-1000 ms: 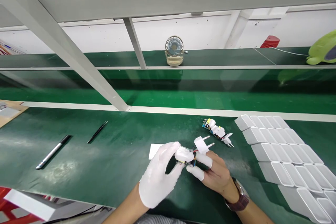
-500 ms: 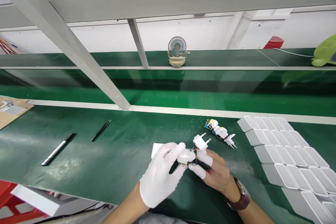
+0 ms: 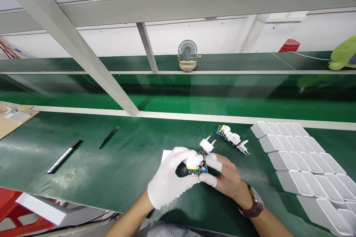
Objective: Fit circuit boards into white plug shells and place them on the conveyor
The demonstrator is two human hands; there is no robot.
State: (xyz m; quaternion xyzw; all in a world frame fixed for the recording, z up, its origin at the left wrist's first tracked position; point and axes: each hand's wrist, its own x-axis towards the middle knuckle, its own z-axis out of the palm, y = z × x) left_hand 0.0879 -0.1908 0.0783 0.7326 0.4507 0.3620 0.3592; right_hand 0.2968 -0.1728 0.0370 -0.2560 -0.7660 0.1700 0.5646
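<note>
A small circuit board (image 3: 198,167) with a white blob and yellow and blue parts is held between my two hands. A white two-pin plug (image 3: 207,144) hangs on short wires at its upper edge. My left hand (image 3: 170,177), in a white glove, is closed on the board's left side. White finger cots cover fingertips of my right hand (image 3: 226,176), which pinches the right side; a watch is on that wrist. Behind my left hand a white piece (image 3: 166,154) is partly hidden. Farther back lies a second board assembly (image 3: 229,136) with its own plug.
Rows of white plastic cases (image 3: 303,163) stand at the right. Tweezers (image 3: 108,137) and a pen (image 3: 64,156) lie on the left of the green table (image 3: 125,177). A slanted metal post (image 3: 91,59) rises at left, and a small fan (image 3: 187,54) stands on the back shelf.
The held board has turned so its component side shows more. The plug has shifted slightly left and up. Both hands keep hold, and the camera view has shifted slightly.
</note>
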